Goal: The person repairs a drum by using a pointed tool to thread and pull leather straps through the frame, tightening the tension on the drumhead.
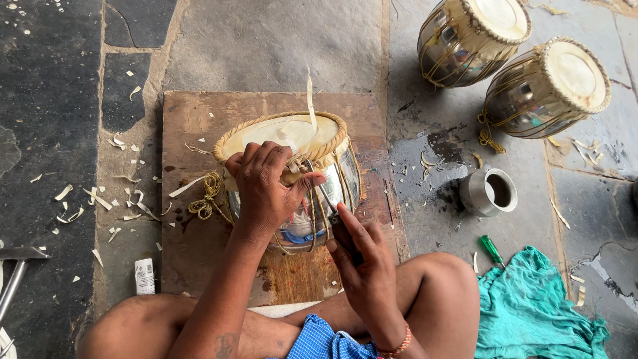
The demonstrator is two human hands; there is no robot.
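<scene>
A shiny metal drum (302, 193) with a pale skin head and a braided rim lies tilted on a wooden board (193, 119). My left hand (266, 183) grips the rim and the lacing at the drum's near edge. My right hand (362, 262) holds a slim dark-handled metal tool (330, 203), its tip pushed under the lacing beside my left thumb. A pale strip of hide (310, 100) sticks up from the drum head. A coil of yellowish cord (206, 196) hangs off the drum's left side.
Two more laced metal drums (472, 40) (548, 90) lie at the upper right. A small metal cup (488, 191), a green-handled screwdriver (492, 250) and a teal cloth (531, 309) sit to the right. Hide scraps (100, 199) litter the stone floor; a hammer (16, 266) lies far left.
</scene>
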